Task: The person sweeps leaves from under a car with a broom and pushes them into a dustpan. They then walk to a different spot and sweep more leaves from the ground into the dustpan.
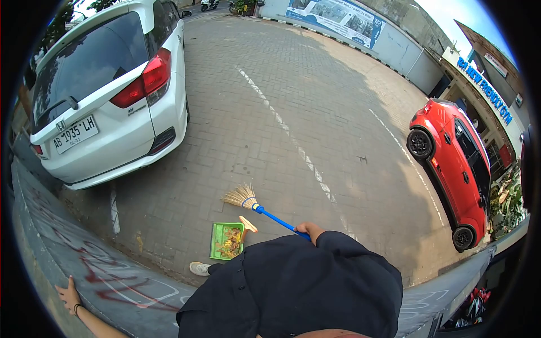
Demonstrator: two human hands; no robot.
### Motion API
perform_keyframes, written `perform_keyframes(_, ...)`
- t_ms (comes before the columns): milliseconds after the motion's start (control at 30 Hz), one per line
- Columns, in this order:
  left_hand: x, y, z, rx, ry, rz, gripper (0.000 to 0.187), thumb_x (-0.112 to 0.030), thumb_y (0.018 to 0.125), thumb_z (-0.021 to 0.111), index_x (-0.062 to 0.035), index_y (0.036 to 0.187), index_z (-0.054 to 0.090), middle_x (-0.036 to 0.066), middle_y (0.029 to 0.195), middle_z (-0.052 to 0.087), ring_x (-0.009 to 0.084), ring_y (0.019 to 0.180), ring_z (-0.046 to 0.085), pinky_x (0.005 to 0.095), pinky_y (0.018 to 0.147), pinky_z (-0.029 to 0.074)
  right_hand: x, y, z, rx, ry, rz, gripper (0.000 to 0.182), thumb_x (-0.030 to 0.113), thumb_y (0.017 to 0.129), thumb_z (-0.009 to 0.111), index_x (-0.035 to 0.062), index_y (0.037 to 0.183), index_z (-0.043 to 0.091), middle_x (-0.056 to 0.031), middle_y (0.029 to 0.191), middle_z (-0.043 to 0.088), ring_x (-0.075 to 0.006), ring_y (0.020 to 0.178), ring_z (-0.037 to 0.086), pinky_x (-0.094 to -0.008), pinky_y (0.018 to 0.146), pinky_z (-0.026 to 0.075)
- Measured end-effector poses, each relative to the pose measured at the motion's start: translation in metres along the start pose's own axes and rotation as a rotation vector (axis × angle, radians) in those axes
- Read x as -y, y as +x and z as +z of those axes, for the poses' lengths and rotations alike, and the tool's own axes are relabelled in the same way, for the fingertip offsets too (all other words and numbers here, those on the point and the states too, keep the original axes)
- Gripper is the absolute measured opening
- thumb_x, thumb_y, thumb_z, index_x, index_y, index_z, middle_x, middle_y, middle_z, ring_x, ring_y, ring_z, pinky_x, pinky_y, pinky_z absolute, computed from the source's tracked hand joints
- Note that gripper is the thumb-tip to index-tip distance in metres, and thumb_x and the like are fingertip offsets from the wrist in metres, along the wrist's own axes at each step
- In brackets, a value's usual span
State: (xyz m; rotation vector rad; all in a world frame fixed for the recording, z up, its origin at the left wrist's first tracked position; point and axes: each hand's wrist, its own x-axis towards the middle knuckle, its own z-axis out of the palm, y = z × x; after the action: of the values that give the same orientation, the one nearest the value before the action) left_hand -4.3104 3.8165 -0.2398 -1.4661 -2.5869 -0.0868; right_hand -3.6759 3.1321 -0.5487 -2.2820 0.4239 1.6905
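Two hands, one broom in grip.
Right hand (309, 229) clenched around blue broom (265, 212) handle; left hand (69, 294) spread flat on graffitied wall (84, 259).

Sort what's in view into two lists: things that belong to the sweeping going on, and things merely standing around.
Part of the sweeping:
- broom, gripped by the right hand
- green dustpan holding dry leaves

Merely around:
- white car
- red car
- low wall with red graffiti, the left hand resting on it
- gym sign
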Motion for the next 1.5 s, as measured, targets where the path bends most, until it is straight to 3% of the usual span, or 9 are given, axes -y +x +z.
perform_keyframes(100, 0.0, -0.002, -0.003, 0.006, -0.014, 0.005, 0.096, -0.079, 0.068, 0.051, -0.0348, 0.146, 0.017, 0.003, 0.152, 0.023, 0.0404, 0.134, 0.028, 0.0627, 0.103, 0.017, 0.005, 0.003, -0.002, 0.017, -0.004, 0.0, 0.069, 0.049, 0.089, 0.049, 0.0059, 0.141, 0.035, -0.0181, 0.142, 0.038, -0.034, 0.126, 0.042, -0.0506, 0.103, 0.032)
perform_keyframes(200, 0.001, -0.001, -0.002, 0.008, -0.031, 0.011, 0.097, -0.079, 0.067, 0.051, -0.0343, 0.146, 0.018, 0.004, 0.152, 0.023, 0.0408, 0.134, 0.026, 0.0629, 0.103, 0.016, 0.01, 0.004, 0.001, -0.066, -0.002, 0.046, 0.05, 0.05, 0.087, 0.054, 0.0053, 0.108, 0.055, -0.0092, 0.064, 0.05, -0.0212, 0.052, 0.05, -0.0381, 0.049, 0.044)
perform_keyframes(300, 0.002, 0.001, -0.002, 0.029, -0.05, 0.012, 0.099, -0.08, 0.066, 0.052, -0.0338, 0.146, 0.018, 0.004, 0.152, 0.022, 0.0409, 0.135, 0.025, 0.0628, 0.104, 0.015, 0.024, -0.027, 0.001, 0.035, 0.002, 0.132, 0.058, 0.055, 0.086, 0.054, 0.0053, 0.116, 0.048, -0.0032, 0.056, 0.043, -0.0158, 0.045, 0.042, -0.0333, 0.044, 0.039)
perform_keyframes(400, 0.002, 0.001, -0.003, 0.029, -0.057, 0.005, 0.1, -0.08, 0.065, 0.053, -0.0334, 0.146, 0.018, 0.004, 0.152, 0.022, 0.0409, 0.135, 0.024, 0.0624, 0.104, 0.014, 0.029, -0.024, 0.002, 0.022, -0.003, 0.148, 0.051, 0.06, 0.086, 0.05, 0.0125, 0.069, 0.041, 0.0039, 0.05, 0.03, -0.0112, 0.041, 0.032, -0.0309, 0.042, 0.032)
perform_keyframes(700, 0.002, -0.001, -0.005, 0.015, -0.073, 0.009, 0.103, -0.081, 0.063, 0.054, -0.0322, 0.146, 0.018, 0.003, 0.153, 0.021, 0.0414, 0.135, 0.024, 0.0627, 0.104, 0.015, 0.018, -0.013, -0.002, 0.043, -0.089, 0.082, 0.049, 0.057, 0.087, 0.053, 0.0082, 0.091, 0.055, -0.0045, 0.072, 0.056, -0.018, 0.061, 0.055, -0.0379, 0.059, 0.046)
perform_keyframes(800, 0.003, -0.007, -0.007, -0.017, -0.099, 0.019, 0.106, -0.08, 0.061, 0.056, -0.0304, 0.146, 0.019, 0.004, 0.152, 0.021, 0.0422, 0.134, 0.025, 0.0629, 0.104, 0.015, 0.015, 0.014, -0.002, 0.2, -0.102, 0.091, 0.066, 0.053, 0.087, 0.053, 0.0031, 0.13, 0.046, -0.0163, 0.126, 0.056, -0.0306, 0.108, 0.058, -0.0486, 0.094, 0.042)
perform_keyframes(933, -0.001, -0.014, -0.014, -0.028, -0.09, 0.034, 0.11, -0.079, 0.059, 0.06, -0.0255, 0.147, 0.021, 0.012, 0.151, 0.023, 0.0443, 0.133, 0.026, 0.0651, 0.104, 0.016, 0.036, 0.036, 0.003, 0.118, 0.113, 0.051, 0.05, 0.053, 0.088, 0.053, 0.0029, 0.088, 0.054, -0.0115, 0.062, 0.052, -0.0229, 0.048, 0.05, -0.0386, 0.043, 0.043)
perform_keyframes(1200, -0.08, -0.102, -0.039, -0.487, 0.184, 0.446, 0.089, -0.072, 0.074, 0.053, -0.0184, 0.141, 0.032, 0.013, 0.142, 0.038, 0.0355, 0.128, 0.039, 0.0622, 0.097, 0.032, 0.063, -0.038, 0.006, -0.372, -0.198, -0.315, 0.046, 0.037, 0.089, 0.052, -0.0063, 0.085, 0.065, -0.0188, 0.065, 0.063, -0.0263, 0.054, 0.064, -0.0378, 0.054, 0.049)
perform_keyframes(1500, -0.09, -0.556, 0.178, 1.252, 0.088, 1.052, 0.08, -0.059, 0.077, 0.056, -0.0125, 0.14, 0.038, 0.018, 0.141, 0.039, 0.0308, 0.132, 0.036, 0.0493, 0.107, 0.025, 0.073, -0.017, 0.019, -0.189, -0.262, -0.321, 0.046, 0.036, 0.09, 0.048, -0.0065, 0.094, 0.065, -0.0216, 0.08, 0.066, -0.0325, 0.069, 0.066, -0.0415, 0.066, 0.051)
